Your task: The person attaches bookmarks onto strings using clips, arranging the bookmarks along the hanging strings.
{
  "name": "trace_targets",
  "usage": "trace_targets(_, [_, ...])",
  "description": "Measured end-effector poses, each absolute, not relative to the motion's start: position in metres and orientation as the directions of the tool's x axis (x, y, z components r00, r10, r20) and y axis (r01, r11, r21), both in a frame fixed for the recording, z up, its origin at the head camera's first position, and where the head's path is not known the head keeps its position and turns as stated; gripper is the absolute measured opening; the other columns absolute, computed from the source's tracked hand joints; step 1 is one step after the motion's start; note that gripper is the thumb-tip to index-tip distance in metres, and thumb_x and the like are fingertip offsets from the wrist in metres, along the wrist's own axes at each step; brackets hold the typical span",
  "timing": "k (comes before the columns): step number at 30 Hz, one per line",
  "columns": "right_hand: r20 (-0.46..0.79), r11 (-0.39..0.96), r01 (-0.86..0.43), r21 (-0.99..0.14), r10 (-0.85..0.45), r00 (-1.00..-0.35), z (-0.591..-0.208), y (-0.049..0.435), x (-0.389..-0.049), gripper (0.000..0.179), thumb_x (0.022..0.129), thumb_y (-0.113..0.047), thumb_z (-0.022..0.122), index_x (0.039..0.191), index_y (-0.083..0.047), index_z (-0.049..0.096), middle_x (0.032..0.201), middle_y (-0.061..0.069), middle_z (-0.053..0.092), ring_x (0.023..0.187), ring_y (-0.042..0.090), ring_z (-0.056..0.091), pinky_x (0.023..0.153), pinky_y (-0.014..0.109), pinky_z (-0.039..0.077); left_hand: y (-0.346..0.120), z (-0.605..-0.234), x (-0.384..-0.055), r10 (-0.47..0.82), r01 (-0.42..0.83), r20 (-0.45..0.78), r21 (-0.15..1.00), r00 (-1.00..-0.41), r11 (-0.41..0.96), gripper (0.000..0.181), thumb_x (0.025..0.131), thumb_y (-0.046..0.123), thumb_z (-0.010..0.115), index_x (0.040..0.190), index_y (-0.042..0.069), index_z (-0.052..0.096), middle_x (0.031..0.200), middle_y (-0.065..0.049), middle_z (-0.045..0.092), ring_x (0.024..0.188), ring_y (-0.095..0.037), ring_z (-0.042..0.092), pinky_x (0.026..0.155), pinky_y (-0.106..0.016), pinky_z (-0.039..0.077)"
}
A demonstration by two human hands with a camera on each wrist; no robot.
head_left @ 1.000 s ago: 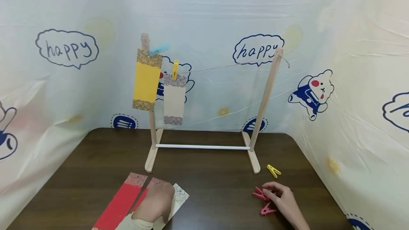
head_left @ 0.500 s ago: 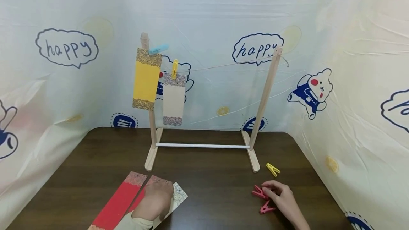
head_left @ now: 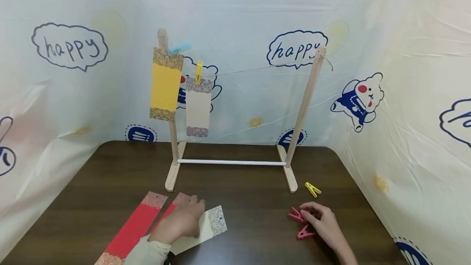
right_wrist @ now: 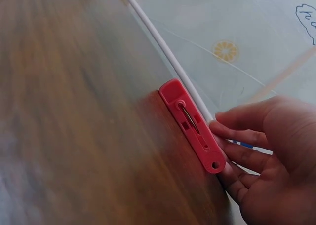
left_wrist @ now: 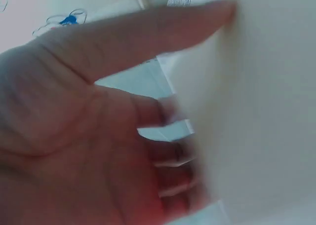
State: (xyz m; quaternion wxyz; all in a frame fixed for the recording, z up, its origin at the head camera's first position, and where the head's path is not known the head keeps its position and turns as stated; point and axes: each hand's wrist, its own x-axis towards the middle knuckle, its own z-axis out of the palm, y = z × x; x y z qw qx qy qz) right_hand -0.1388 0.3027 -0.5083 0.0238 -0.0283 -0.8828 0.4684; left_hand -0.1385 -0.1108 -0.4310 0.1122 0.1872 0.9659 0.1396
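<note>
On the left, my left hand [head_left: 182, 219] holds a cream card [head_left: 200, 234] with a lace-patterned end. In the left wrist view its thumb lies on the near face of the card [left_wrist: 266, 116] while the fingers go behind it. Under that hand lies a red card [head_left: 182, 198], partly covered. My right hand [head_left: 324, 223] pinches the end of a red clothespin [head_left: 295, 215] between thumb and index finger. A second red clothespin [head_left: 304, 232] sits just in front, and in the right wrist view it hides part of the fingers.
Another red card [head_left: 128, 228] lies at left. A yellow clothespin [head_left: 312, 189] rests beyond my right hand. Behind stands a wooden frame [head_left: 306, 105] with a string, where a yellow card [head_left: 164, 87] hangs by a blue clothespin and a white card [head_left: 197, 107] by a yellow one.
My left hand has opened out somewhat from a tighter bend, and the cream card has swung to the right, showing more of its face. The right hand keeps its place at the clothespin.
</note>
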Motion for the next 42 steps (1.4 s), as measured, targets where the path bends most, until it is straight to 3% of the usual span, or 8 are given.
trace_targets(3, [0.006, 0.557, 0.009, -0.831, 0.025, -1.0, -0.506, 0.304, -0.138, 0.025, 0.085, -0.028, 0.08, 0.105, -0.014, 0.073, 0.093, 0.0, 0.07, 0.081, 0.012, 0.064, 0.071, 0.025, 0.051, -0.118, -0.424, -0.144, 0.423, 0.287, -0.216, 0.468, -0.88, 0.836, 0.055, 0.072, -0.011, 0.074, 0.124, -0.01, 0.057, 0.112, -0.022, 0.063, 0.089, -0.033, 0.059, 0.07, -0.045, 0.049])
trace_targets(6, [-0.031, 0.547, -0.01, -0.837, -0.065, -0.997, -0.502, 0.307, -0.136, 0.036, 0.082, -0.03, 0.082, 0.112, -0.013, 0.07, 0.1, 0.004, 0.069, 0.087, 0.015, 0.063, 0.074, 0.025, 0.051, -0.126, -0.418, -0.15, 0.465, 0.283, -0.219, 0.555, -0.858, 0.782, 0.043, 0.08, -0.01, 0.07, 0.121, -0.006, 0.058, 0.105, -0.015, 0.066, 0.083, -0.027, 0.055, 0.067, -0.042, 0.045])
trace_targets(12, [-0.077, 0.575, -0.066, -0.815, -0.221, -0.972, -0.497, 0.311, -0.132, 0.06, 0.078, -0.032, 0.086, 0.13, -0.017, 0.06, 0.12, 0.005, 0.06, 0.103, 0.016, 0.058, 0.087, 0.027, 0.049, -0.136, -0.413, -0.163, 0.556, 0.411, -0.02, 0.651, -0.831, 0.638, 0.029, 0.087, 0.001, 0.069, 0.115, 0.0, 0.06, 0.096, -0.005, 0.067, 0.082, -0.019, 0.062, 0.064, -0.033, 0.05])
trace_targets(16, [-0.015, 0.598, -0.153, -0.787, -0.266, -0.964, -0.498, 0.311, -0.129, 0.067, 0.076, -0.033, 0.087, 0.133, -0.017, 0.057, 0.12, 0.002, 0.058, 0.108, 0.016, 0.054, 0.092, 0.026, 0.045, -0.137, -0.412, -0.168, 0.532, 0.389, 0.051, 0.741, -0.845, 0.547, 0.024, 0.091, 0.003, 0.068, 0.114, 0.001, 0.06, 0.099, -0.006, 0.071, 0.092, -0.024, 0.069, 0.065, -0.029, 0.054])
trace_targets(26, [0.048, 0.558, -0.155, -0.815, -0.202, -0.978, -0.499, 0.307, -0.134, 0.041, 0.086, -0.017, 0.078, 0.122, -0.003, 0.063, 0.096, 0.004, 0.065, 0.087, 0.012, 0.06, 0.076, 0.026, 0.052, -0.132, -0.408, -0.167, 0.435, 0.322, 0.095, 0.813, -0.895, 0.485, 0.033, 0.091, 0.006, 0.069, 0.12, -0.004, 0.057, 0.108, -0.017, 0.07, 0.092, -0.024, 0.069, 0.064, -0.03, 0.055])
trace_targets(32, [0.052, 0.588, -0.135, -0.797, -0.155, -0.986, -0.5, 0.305, -0.134, 0.03, 0.09, -0.015, 0.075, 0.116, -0.003, 0.067, 0.093, 0.002, 0.066, 0.084, 0.01, 0.062, 0.075, 0.024, 0.052, -0.13, -0.407, -0.166, 0.417, 0.298, 0.097, 0.842, -0.904, 0.45, 0.033, 0.093, 0.006, 0.068, 0.123, -0.001, 0.058, 0.108, -0.018, 0.071, 0.093, -0.022, 0.07, 0.066, -0.029, 0.056])
trace_targets(37, [0.058, 0.635, -0.139, -0.76, -0.146, -0.988, -0.501, 0.306, -0.13, 0.041, 0.081, -0.026, 0.083, 0.117, -0.013, 0.068, 0.102, -0.001, 0.065, 0.091, 0.012, 0.061, 0.081, 0.026, 0.051, -0.129, -0.406, -0.165, 0.4, 0.293, 0.108, 0.85, -0.91, 0.437, 0.047, 0.093, 0.007, 0.069, 0.133, -0.009, 0.05, 0.108, -0.023, 0.07, 0.09, -0.022, 0.07, 0.066, -0.03, 0.056])
trace_targets(42, [0.032, 0.658, -0.119, -0.744, -0.143, -0.989, -0.501, 0.307, -0.129, 0.037, 0.077, -0.017, 0.086, 0.11, -0.015, 0.069, 0.099, 0.0, 0.063, 0.089, 0.012, 0.058, 0.076, 0.026, 0.049, -0.128, -0.406, -0.164, 0.396, 0.29, 0.108, 0.852, -0.912, 0.435, 0.046, 0.093, 0.008, 0.069, 0.132, -0.007, 0.052, 0.105, -0.021, 0.072, 0.088, -0.02, 0.069, 0.066, -0.03, 0.056])
